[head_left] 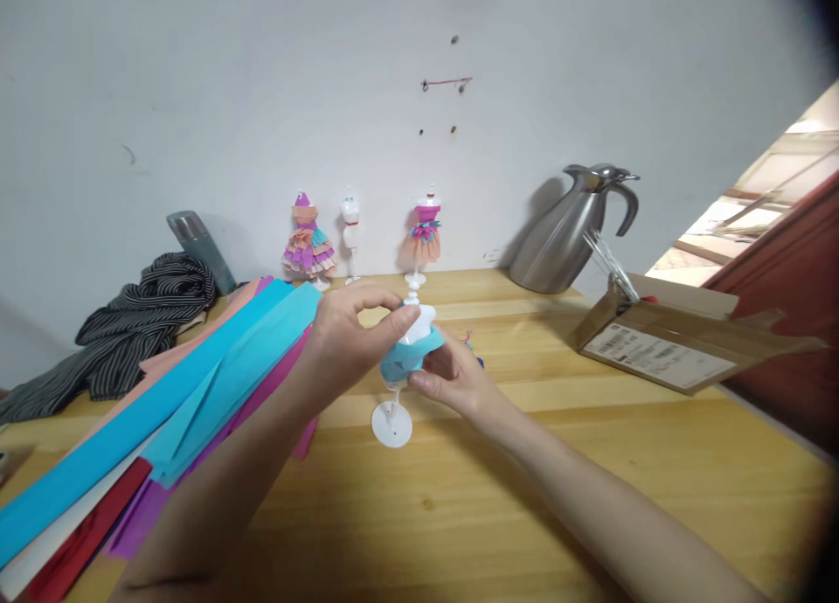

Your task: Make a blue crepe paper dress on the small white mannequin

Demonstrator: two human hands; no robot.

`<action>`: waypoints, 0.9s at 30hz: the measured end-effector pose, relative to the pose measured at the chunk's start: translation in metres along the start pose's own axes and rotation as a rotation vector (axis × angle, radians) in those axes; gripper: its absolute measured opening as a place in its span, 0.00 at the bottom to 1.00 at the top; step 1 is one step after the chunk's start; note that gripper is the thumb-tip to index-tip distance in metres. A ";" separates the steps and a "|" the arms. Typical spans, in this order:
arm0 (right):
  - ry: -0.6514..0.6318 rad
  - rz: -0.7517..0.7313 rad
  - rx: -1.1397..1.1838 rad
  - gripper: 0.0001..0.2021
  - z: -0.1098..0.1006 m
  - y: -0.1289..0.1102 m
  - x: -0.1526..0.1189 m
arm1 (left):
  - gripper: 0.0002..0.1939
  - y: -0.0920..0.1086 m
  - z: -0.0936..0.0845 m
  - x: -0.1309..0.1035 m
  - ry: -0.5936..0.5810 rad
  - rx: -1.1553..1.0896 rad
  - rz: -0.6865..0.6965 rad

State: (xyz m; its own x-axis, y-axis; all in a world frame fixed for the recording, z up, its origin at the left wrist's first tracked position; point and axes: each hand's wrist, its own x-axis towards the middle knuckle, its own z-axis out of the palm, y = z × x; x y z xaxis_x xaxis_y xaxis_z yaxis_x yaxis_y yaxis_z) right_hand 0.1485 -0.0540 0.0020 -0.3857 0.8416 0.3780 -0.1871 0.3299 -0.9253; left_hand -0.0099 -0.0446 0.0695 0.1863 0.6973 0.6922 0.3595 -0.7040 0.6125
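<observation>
A small white mannequin [420, 322] on a round white base is held tilted above the wooden table, with light blue paper [414, 351] around its lower body. My left hand [350, 328] closes on the mannequin's upper body, thumb and fingers at its shoulder. My right hand [459, 377] pinches the blue paper from the right side, its thumb at the lower edge. The fingers behind the figure are partly hidden. The white base [391, 425] hangs below both hands.
Long crepe paper strips [216, 367] and a striped cloth [150, 310] lie at left beside a bottle [202, 249]. Two dressed mannequins [308, 245] [426, 232] and a bare one [351, 236] stand by the wall. A steel jug [564, 236] and cardboard box [662, 345] are at right.
</observation>
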 end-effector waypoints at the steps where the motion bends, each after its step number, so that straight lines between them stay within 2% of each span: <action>1: 0.046 -0.013 -0.033 0.19 0.003 0.001 0.000 | 0.07 0.001 0.000 0.000 0.002 0.000 0.009; 4: 0.158 -0.034 -0.137 0.12 0.012 -0.001 0.000 | 0.07 0.003 0.000 -0.001 0.014 0.027 0.038; 8: 0.137 -0.011 -0.127 0.06 0.017 -0.007 -0.001 | 0.07 0.001 0.001 -0.001 0.017 0.037 0.047; 15: 0.057 0.010 0.045 0.12 0.012 -0.009 -0.003 | 0.07 -0.002 0.002 0.001 0.012 -0.027 0.002; 20: 0.008 0.047 0.161 0.11 0.008 0.003 -0.001 | 0.06 -0.006 -0.001 0.003 -0.033 -0.090 0.013; 27: -0.048 0.071 0.208 0.15 0.005 0.011 0.000 | 0.06 -0.013 -0.004 0.005 -0.073 -0.121 0.030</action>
State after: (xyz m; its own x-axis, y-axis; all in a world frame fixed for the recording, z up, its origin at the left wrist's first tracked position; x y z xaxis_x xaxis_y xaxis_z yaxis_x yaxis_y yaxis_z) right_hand 0.1421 -0.0528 -0.0083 -0.4466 0.8365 0.3175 -0.3381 0.1707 -0.9255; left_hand -0.0176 -0.0328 0.0670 0.2634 0.6803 0.6840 0.2408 -0.7330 0.6362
